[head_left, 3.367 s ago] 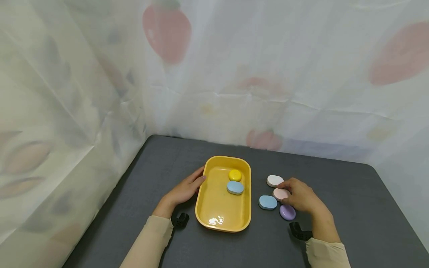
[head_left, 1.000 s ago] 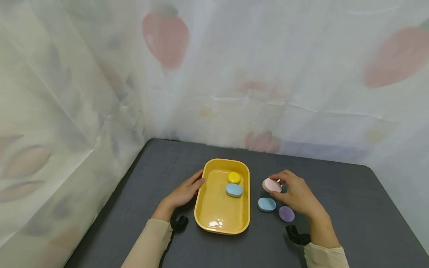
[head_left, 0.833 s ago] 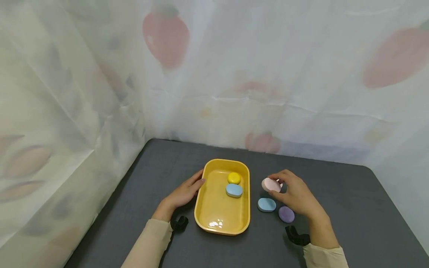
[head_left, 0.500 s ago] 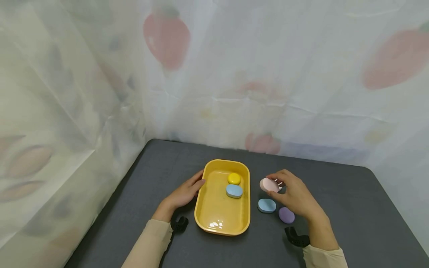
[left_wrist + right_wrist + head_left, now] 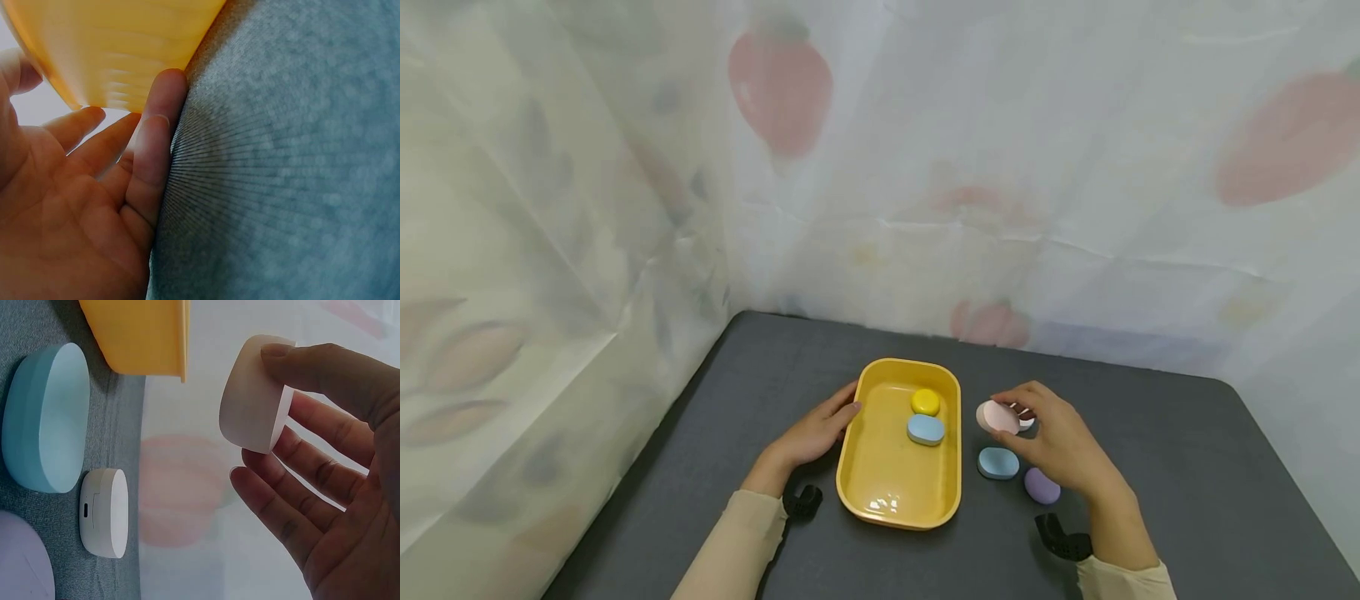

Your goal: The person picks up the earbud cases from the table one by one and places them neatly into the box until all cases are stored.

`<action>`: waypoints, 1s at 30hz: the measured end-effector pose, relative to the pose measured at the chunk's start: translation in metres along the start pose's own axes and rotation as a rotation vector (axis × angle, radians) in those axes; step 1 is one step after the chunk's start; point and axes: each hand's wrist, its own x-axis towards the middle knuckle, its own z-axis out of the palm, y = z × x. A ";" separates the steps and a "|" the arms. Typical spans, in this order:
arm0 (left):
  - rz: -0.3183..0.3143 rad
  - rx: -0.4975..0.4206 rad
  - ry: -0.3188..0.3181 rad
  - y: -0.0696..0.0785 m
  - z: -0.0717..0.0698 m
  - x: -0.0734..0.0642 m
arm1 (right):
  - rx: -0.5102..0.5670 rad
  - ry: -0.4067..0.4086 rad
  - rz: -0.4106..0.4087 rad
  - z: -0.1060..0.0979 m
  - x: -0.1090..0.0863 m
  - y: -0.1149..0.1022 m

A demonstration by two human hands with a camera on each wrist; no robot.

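Note:
My right hand (image 5: 1060, 433) pinches a pink oval case (image 5: 253, 394) between thumb and fingers, raised above the table to the right of the yellow tray (image 5: 891, 492). My left hand (image 5: 812, 429) holds the tray's left side, thumb at the rim and fingers against the outer wall (image 5: 119, 50). Inside the tray lie a round yellow case (image 5: 925, 402) and a light blue oval case (image 5: 926, 430). Below my right hand on the table are another blue oval case (image 5: 62, 419), a white oval case (image 5: 105, 512) with a small dark port, and a round purple case (image 5: 1042, 486).
The dark grey table (image 5: 1195, 467) has a rounded back edge. A pale curtain (image 5: 1075, 167) with strawberry prints hangs behind it and along the left side. Black wrist mounts (image 5: 1063, 540) sit on both wrists, below beige sleeves.
My right hand has picked the pink case up from the group on the table and carried it leftward, closer to the tray. My left hand stays at the tray's side.

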 end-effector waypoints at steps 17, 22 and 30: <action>-0.011 0.010 0.013 0.002 0.000 0.000 | -0.003 0.008 -0.048 0.007 0.003 -0.009; -0.011 0.016 0.009 0.002 -0.001 0.000 | -0.005 0.010 -0.064 0.009 0.005 -0.012; -0.017 0.026 0.017 0.001 -0.001 0.001 | 0.022 0.004 -0.080 0.014 0.006 -0.017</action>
